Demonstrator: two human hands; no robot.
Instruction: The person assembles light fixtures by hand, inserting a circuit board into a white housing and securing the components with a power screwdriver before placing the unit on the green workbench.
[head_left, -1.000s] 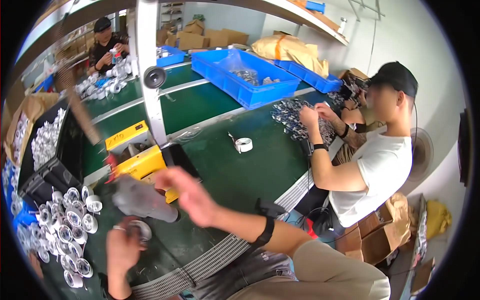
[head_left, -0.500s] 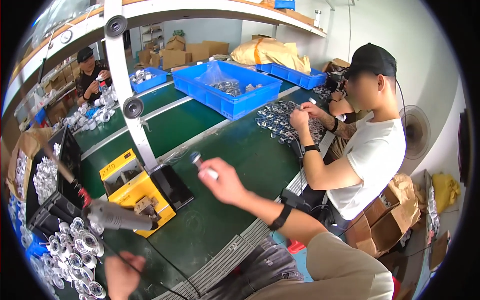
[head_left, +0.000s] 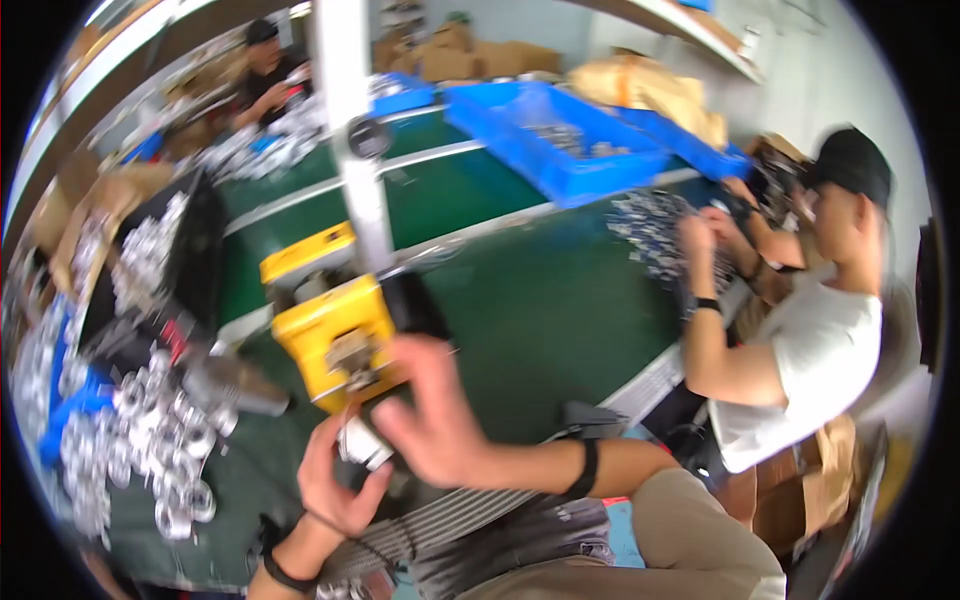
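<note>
1. Left hand (head_left: 333, 492) has its thumb and fingers closed around a small white piece (head_left: 366, 446), which sits at its fingertips, on the side toward the right hand (head_left: 435, 425).
2. Blur softens the piece, but its long axis seems to slant from ahead-left of the left hand's thumb back toward the thumb tip.
3. Right hand is just beside the piece, on its right; its thumb and fingers look parted, with nothing visible between them. Of the two, the left hand is nearer, being in contact; whether the right thumb touches the piece I cannot tell.
4. Straight ahead of the left hand, just beyond the piece, stands a yellow machine (head_left: 318, 318) with a metal fixture (head_left: 354, 356) on its near face; the right fingertips overlap its edge in view.
5. Ahead-left of the left hand lies a grey barrel-shaped tool (head_left: 235, 382), and left of that a pile of white round parts (head_left: 165, 430).
6. Farther ahead-left, a black crate (head_left: 205, 262) holds many small white parts (head_left: 150, 250).
7. Well ahead-right of the right hand, a blue tray (head_left: 612, 182) contains a clear bag (head_left: 533, 105) and small greyish parts (head_left: 560, 138).
</note>
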